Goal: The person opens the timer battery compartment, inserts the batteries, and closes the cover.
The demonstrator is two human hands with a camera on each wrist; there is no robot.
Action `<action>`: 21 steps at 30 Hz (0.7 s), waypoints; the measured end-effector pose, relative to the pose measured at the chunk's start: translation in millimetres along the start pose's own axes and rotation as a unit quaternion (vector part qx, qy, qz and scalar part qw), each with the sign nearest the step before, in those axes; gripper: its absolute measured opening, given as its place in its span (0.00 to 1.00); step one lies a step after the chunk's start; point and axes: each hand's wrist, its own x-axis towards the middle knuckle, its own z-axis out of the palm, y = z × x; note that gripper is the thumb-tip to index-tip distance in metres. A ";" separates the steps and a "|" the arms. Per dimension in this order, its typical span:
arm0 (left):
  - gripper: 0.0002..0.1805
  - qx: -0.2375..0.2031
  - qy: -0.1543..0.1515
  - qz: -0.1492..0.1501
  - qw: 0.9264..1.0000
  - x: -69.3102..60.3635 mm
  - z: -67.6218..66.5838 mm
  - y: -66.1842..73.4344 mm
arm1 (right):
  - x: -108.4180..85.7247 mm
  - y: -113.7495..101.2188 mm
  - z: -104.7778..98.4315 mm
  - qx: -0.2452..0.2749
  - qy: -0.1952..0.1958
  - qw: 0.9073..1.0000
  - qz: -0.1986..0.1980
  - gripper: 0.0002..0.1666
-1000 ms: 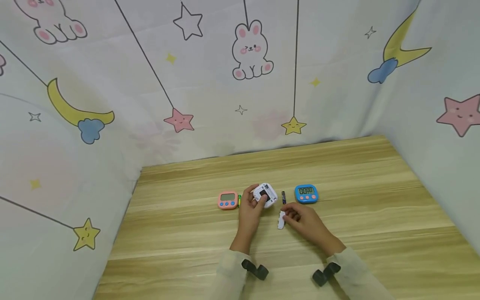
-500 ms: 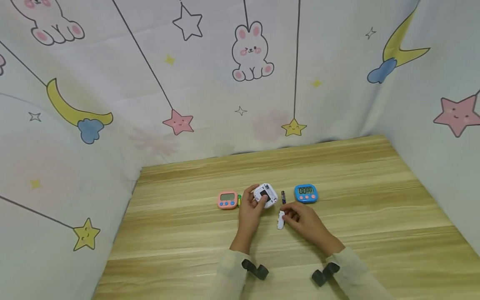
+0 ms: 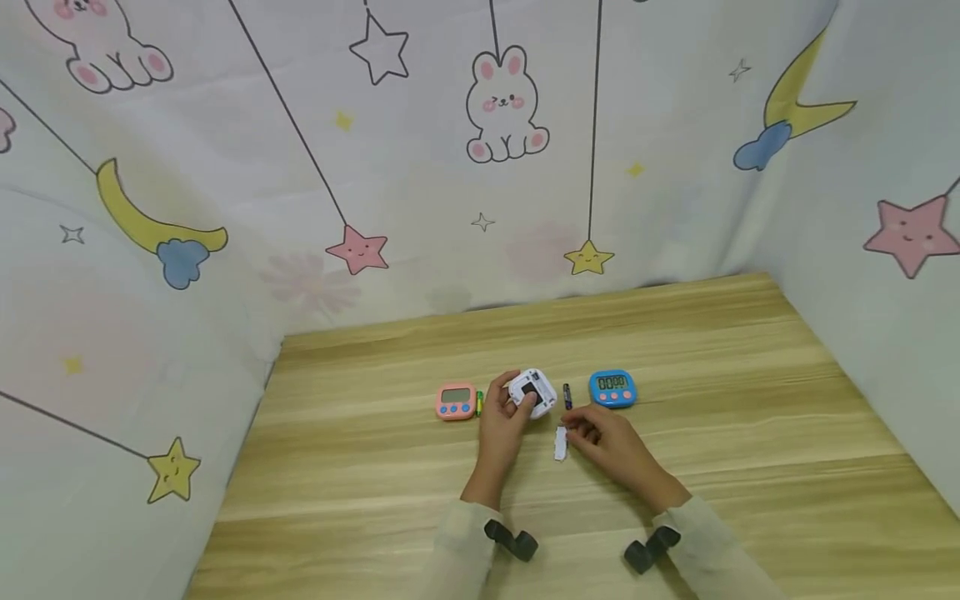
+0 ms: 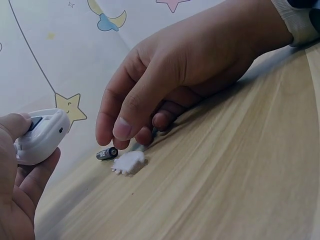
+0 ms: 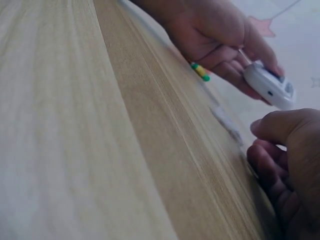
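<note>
My left hand (image 3: 501, 429) grips a white digital timer (image 3: 542, 403), its back face up with the thumb over the open battery compartment. On the table lies a small white battery cover (image 3: 561, 444), right beside the fingertips of my right hand (image 3: 606, 437). Those fingers are loosely bent, and in the left wrist view nothing shows between thumb and index finger. A dark AAA-looking battery (image 4: 107, 153) rests just beyond the cover (image 4: 129, 162). In the right wrist view the timer (image 5: 270, 86) is held above the table, and the cover looks blurred.
A pink timer (image 3: 456, 402) with a blank screen lies left of my left hand, a green battery (image 3: 480, 403) at its side. To the right is a blue timer (image 3: 612, 388) showing zeros. A printed curtain (image 3: 420, 183) stands behind the wooden table (image 3: 360, 500).
The white battery cover, at my right fingertips before, has come down flat on the table and apart from them. My left hand keeps the white timer almost in place.
</note>
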 end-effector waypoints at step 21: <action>0.26 -0.003 -0.005 -0.011 1.000 -8.3 3.7 28.5 | 11.7 -6.7 -12.8 -0.083 0.066 0.989 -0.104 0.15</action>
